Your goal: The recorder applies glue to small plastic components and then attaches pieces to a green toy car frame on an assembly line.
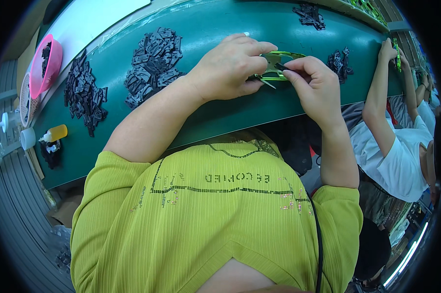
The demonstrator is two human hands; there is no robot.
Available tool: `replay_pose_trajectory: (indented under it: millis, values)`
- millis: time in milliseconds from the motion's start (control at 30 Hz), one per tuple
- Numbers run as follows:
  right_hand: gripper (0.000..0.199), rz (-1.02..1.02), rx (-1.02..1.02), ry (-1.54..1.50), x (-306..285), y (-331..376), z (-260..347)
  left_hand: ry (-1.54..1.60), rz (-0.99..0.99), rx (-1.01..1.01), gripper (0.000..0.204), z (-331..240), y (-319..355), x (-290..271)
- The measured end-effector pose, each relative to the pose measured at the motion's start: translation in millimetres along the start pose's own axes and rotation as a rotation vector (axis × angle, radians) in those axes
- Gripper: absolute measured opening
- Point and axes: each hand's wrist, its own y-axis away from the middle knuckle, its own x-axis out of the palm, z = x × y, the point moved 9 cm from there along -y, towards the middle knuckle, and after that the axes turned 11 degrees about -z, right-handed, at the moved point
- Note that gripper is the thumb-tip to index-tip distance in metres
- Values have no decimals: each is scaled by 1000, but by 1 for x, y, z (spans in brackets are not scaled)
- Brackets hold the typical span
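My left hand [232, 68] grips a shiny green metal part [279, 66] with a loop-shaped opening, held just above the green work surface [220, 112]. My right hand [314, 85] pinches a small black plastic piece [281, 67] against that green part. Both hands meet over the near edge of the surface. My fingers hide most of the green part.
Two heaps of small black pieces [152, 63] [84, 95] lie to the left, smaller heaps [338, 63] [309, 14] to the right and far side. A pink bowl [47, 63] and a yellow squeeze bottle [54, 134] stand at the left. Another person's arm [379, 93] reaches onto the surface at the right.
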Motion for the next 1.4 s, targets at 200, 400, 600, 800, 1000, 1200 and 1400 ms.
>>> replay_pose_trajectory:
  millis: [200,400,600,800,1000,1200,1400]
  values:
    - [7,-132,-5,56,-1,3,-3,-77,-49,-84,26,0,3,1]
    - [9,-51,358,-188,3,23,-19,-37,-49,-106,27,-1,3,2]
    - [8,-2,145,-135,-5,17,1,138,-37,-88,24,0,4,0]
    - [9,17,-220,31,-1,13,27,165,-37,16,19,-5,2,2]
    - [7,109,-275,83,17,11,27,165,-79,49,16,-6,2,-1]
    - [9,176,-270,77,17,10,29,197,-95,27,16,-2,3,-2]
    - [14,218,-293,26,18,10,33,189,-111,14,18,-1,3,-4]
